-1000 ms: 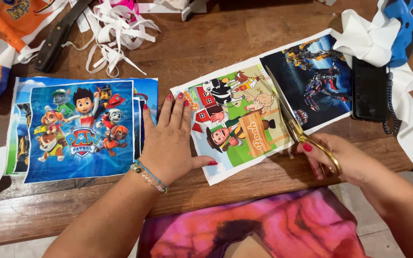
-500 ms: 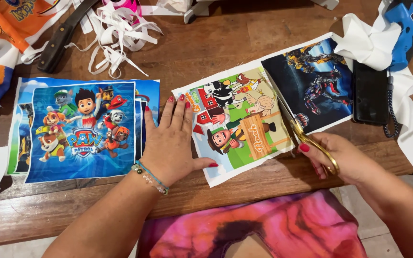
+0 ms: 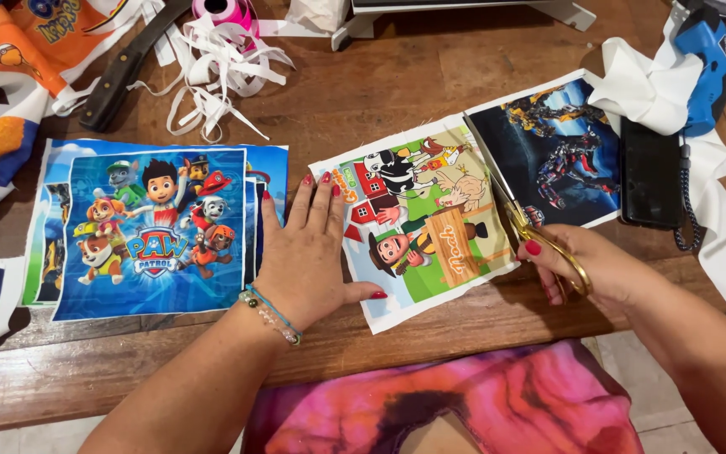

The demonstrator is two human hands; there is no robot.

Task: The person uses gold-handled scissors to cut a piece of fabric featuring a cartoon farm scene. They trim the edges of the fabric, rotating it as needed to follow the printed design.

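While the left hand (image 3: 313, 252) lies flat with fingers spread, pressing down the near-left edge of the printed fabric strip (image 3: 430, 214) on the wooden table (image 3: 397, 76), the right hand (image 3: 586, 269) is closed through the gold handles of the scissors (image 3: 518, 210). Blades lie along the seam between the farm-cartoon panel (image 3: 418, 223) and the dark robot panel (image 3: 556, 147); tips reach near the strip's far edge. Whether the blades are parted or closed cannot be told. Judged from this: the cut between the two panels looks well advanced, possibly near its end, but the panels sit touching, so separation is not confirmed. Already lying to the left, well apart: a stack of blue cartoon-dog prints (image 3: 149, 231), apparently trimmed singles. White strips of offcut (image 3: 212, 67) heaped at far side, beside a dark-handled knife (image 3: 123, 76). Left to do, seemingly: free the farm panel, then tidy its white margins.
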